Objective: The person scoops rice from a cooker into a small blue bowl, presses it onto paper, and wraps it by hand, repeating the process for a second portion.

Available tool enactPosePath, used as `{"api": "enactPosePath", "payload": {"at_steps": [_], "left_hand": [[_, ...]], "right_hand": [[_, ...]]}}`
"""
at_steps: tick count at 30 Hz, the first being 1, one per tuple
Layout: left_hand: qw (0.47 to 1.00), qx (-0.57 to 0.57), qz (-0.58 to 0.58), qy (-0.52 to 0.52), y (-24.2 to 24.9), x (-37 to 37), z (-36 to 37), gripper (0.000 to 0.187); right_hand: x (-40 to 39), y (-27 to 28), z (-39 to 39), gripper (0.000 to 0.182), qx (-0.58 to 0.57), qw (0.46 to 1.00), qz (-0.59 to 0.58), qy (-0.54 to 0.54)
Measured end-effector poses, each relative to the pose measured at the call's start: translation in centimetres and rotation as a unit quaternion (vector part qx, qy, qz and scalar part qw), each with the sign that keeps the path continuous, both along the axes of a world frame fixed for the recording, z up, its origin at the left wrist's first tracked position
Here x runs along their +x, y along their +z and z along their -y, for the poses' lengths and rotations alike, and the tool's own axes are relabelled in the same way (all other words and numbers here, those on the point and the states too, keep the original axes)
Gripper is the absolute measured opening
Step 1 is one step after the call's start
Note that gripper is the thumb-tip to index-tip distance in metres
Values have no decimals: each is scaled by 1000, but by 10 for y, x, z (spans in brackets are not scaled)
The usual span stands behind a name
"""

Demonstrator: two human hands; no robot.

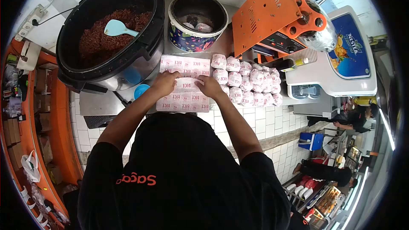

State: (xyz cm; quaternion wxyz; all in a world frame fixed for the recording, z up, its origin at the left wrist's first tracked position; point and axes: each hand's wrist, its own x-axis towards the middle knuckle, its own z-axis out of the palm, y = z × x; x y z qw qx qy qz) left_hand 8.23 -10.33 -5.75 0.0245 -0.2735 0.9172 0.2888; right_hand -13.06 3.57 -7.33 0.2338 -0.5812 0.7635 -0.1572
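Observation:
My left hand (167,83) grips the left end of a folded paper wrapper (186,85), its fingers bent over the top edge. At the wrapper's right end, my right hand (208,87) is closed on it the same way. Whether rice lies inside the fold cannot be made out. Beneath it is a spread of pink-and-white printed paper sheets (183,103) marked RICE. Just right of my right hand sit rows of round, paper-wrapped rice packets (246,83), some piled on others.
A large black cooker (147,66) of reddish-brown rice (106,44) with a light-blue paddle (120,28) stands at left. Behind the sheets is a patterned rice pot (194,41) holding wrapped packets. An orange machine (262,15) and a drink dispenser (349,55) stand right. Other people are far right.

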Motion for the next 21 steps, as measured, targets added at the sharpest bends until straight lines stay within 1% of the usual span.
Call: {"api": "enactPosePath", "payload": {"at_steps": [2, 4, 7, 8, 9, 10, 12, 13, 15, 16, 18, 19, 21], "left_hand": [[998, -56, -18, 18, -16, 1, 0, 37], [995, -96, -25, 34, -17, 3, -2, 41], [989, -136, -26, 52, -24, 5, -5, 45], [986, -154, -31, 56, -34, 5, -6, 47], [983, -171, -35, 60, -33, 4, -7, 48], [986, -158, -6, 47, -32, 4, -5, 49], [990, -132, 53, 20, -28, 4, -1, 51], [990, -134, 37, 7, -26, 5, -1, 48], [990, -139, 6, -18, -25, 12, -3, 43], [993, -114, 2, -28, -26, 16, -4, 42], [997, -64, -6, -46, -27, 26, -9, 42], [996, -56, 11, -65, -26, 30, -12, 41], [993, -43, 44, -101, -22, 38, -17, 38]], "right_hand": [[-5, -12, 0, 28, 6, 999, -2, -32], [-1, -16, 1, 28, 14, 998, -18, -63], [8, -9, 10, 29, 72, 979, -183, -53], [13, -5, 10, 29, 18, 976, -209, -59], [20, 1, 9, 28, -35, 970, -233, -65], [24, 3, 6, 28, -87, 960, -257, -71], [21, -6, 6, 26, -53, 974, -220, -20], [19, -9, 6, 25, -37, 979, -201, 6], [21, -12, 0, 24, -41, 976, -202, 64], [24, -13, -4, 23, -44, 974, -202, 93], [31, -20, -18, 22, -51, 980, -173, 84], [35, -26, -27, 22, -54, 983, -159, 78], [45, -27, -45, 25, -133, 980, -136, 61]]}}
